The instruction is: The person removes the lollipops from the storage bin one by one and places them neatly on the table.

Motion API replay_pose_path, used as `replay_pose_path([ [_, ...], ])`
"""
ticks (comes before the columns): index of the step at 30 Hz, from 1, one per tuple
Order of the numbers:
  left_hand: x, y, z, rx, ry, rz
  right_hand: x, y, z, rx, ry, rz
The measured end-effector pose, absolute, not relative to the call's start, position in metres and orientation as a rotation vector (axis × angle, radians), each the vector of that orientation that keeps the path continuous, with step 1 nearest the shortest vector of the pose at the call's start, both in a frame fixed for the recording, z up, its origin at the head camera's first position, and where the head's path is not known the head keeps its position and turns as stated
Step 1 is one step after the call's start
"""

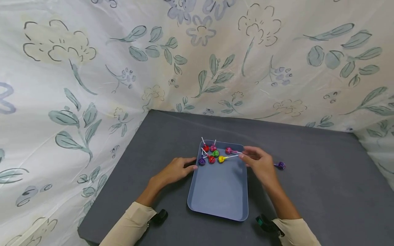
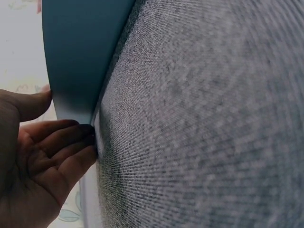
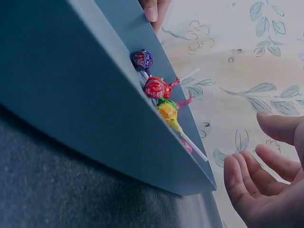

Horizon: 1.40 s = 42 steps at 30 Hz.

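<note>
A blue-grey tray (image 1: 220, 191) lies on the dark table with several wrapped lollipops near its far end. Among them are a yellow lollipop (image 1: 221, 159), a purple lollipop (image 1: 201, 161), a green lollipop (image 1: 216, 153) and a pink lollipop (image 1: 228, 150). My left hand (image 1: 176, 170) holds the tray's left side, its thumb at the rim and its fingers against the outer wall. At the far right corner is my right hand (image 1: 260, 164), beside the yellow and pink lollipops' sticks. In the right wrist view its fingers (image 3: 259, 175) are spread, with nothing between them.
One purple lollipop (image 1: 280, 165) lies on the table (image 1: 323, 191) outside the tray, just right of my right hand. A floral cloth (image 1: 197, 61) hangs behind the table and along its left side.
</note>
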State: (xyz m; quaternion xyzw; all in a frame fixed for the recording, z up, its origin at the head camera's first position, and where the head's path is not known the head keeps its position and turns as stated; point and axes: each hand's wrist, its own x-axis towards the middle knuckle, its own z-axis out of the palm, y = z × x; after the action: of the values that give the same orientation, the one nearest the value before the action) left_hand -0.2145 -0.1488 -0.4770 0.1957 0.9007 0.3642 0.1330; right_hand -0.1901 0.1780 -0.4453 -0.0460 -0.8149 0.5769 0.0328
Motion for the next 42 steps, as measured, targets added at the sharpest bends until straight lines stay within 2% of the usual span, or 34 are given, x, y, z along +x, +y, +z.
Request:
replay_pose_path([
  [42,-0.215,-0.156,-0.478,0.608,2.603,1.052,-0.215,0.13,-0.457,-0.155,-2.519,1.815],
])
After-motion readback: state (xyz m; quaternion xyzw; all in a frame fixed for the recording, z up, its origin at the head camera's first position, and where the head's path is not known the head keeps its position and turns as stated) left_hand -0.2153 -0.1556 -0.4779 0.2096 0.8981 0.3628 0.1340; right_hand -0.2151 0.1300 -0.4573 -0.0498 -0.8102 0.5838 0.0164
